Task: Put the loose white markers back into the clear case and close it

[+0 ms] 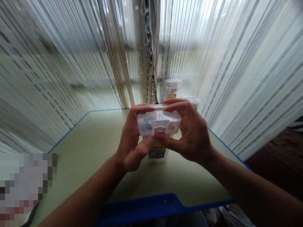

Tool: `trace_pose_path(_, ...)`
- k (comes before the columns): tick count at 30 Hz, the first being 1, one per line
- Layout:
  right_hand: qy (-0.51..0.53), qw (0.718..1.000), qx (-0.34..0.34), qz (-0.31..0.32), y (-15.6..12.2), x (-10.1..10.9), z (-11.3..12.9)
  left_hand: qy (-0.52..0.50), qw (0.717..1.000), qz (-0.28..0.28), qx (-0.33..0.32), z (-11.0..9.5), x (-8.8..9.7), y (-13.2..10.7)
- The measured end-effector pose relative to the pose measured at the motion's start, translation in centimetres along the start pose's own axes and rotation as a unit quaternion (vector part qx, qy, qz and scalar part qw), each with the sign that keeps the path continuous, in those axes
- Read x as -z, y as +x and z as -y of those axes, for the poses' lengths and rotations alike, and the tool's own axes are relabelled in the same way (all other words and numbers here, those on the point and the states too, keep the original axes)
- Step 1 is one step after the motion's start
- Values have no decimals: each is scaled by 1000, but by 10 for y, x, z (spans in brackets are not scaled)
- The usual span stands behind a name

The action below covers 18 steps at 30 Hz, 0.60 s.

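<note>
A clear plastic container (158,154) with a yellow and dark label stands upright on the table, its translucent lid (159,121) facing me. Small blue and pink shapes show through the top. Around the left side of the lid is my left hand (136,138), fingers along the far edge and thumb at the near edge. My right hand (189,132) grips the right side in the same way, its thumb by the front latch. Both thumbs sit close together under the latch. Whether the lid is fastened I cannot tell.
Behind my hands stand a similar clear container (173,90) and another whitish container (191,100). The pale table (94,135) has a blue edge. String curtains (71,56) and a hanging chain (149,44) lie beyond. A pixelated patch covers the lower left.
</note>
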State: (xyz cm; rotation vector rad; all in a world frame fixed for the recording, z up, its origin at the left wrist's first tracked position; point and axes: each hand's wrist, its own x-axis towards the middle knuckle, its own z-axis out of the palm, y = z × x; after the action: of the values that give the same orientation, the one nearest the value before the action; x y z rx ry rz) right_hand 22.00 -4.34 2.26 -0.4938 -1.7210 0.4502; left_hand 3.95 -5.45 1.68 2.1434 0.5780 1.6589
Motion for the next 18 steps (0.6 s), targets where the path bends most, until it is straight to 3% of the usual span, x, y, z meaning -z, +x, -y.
trace_pose_path(6, 40, 999, -14, 17, -2, 2, 8, 23, 995, -90, 26, -3, -15, 0)
trace_pose_path(12, 51, 998, -36, 2, -2, 1, 13, 88, 990, -113, 0, -12, -19, 3)
trace_pose_path(18, -6, 999, 36, 12, -3, 1, 9, 100, 985, -136, -35, -12, -25, 2)
